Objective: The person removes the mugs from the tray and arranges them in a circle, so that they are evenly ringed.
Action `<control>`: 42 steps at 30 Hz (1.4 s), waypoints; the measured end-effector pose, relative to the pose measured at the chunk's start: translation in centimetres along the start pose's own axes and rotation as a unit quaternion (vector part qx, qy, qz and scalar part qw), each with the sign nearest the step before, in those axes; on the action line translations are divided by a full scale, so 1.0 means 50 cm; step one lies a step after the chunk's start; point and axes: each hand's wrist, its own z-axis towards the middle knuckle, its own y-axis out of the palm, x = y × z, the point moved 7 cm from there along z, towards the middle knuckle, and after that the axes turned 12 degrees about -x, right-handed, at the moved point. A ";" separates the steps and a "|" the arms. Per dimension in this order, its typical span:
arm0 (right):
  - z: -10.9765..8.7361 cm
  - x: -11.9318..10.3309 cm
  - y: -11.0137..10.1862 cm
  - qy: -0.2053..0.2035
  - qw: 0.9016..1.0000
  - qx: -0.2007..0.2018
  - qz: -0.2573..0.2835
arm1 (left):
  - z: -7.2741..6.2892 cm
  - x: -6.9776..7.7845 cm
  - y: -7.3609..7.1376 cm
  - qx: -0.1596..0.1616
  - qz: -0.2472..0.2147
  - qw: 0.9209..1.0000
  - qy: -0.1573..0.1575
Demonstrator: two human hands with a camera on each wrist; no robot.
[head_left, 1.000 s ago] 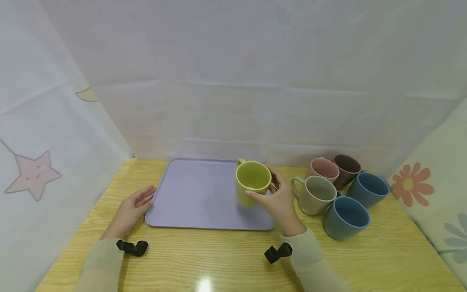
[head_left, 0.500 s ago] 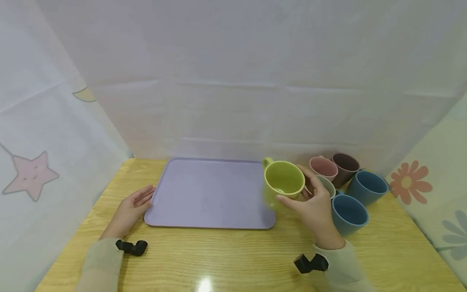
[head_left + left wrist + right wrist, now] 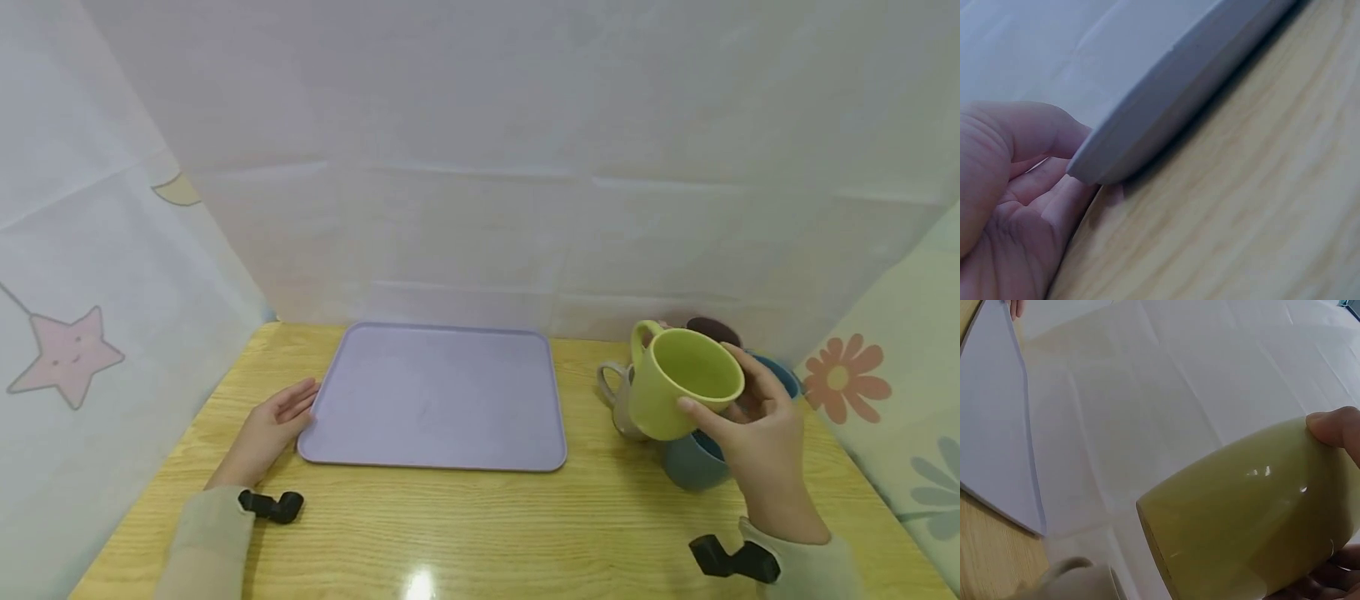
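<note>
My right hand grips a yellow-green mug around its rim side, thumb in front. The mug is lifted and tilted, its handle pointing left, above a group of other mugs at the right. In the right wrist view the mug's glossy side fills the lower right, with the thumb near its rim. My left hand lies at the left edge of a lilac tray, fingers loosely extended. From the left wrist, the thumb touches the tray's edge.
Behind and below the held mug stand a beige mug, a blue mug, a dark brown mug and another blue mug, partly covered. A white cloth rises behind the wooden table.
My right hand has carried the yellow-green mug from above the tray's right side to the right, over the other mugs, tilting it. My left hand has stayed at the tray's edge.
</note>
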 end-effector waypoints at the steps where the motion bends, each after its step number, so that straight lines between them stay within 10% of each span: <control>1: -0.002 0.001 -0.013 0.002 1.000 0.008 0.005 | 0.001 0.002 0.000 -0.001 0.000 1.000 0.002; 17: -0.026 0.020 -0.177 0.035 0.991 0.130 0.024 | 0.001 -0.006 0.010 0.002 -0.005 1.000 -0.001; 25: -0.042 0.007 -0.240 0.015 0.990 0.127 -0.066 | 0.006 -0.004 0.009 0.005 -0.001 1.000 0.002; 42: -0.070 0.075 -0.325 -0.051 0.998 0.044 -0.014 | 0.008 0.000 0.008 0.007 -0.005 1.000 0.018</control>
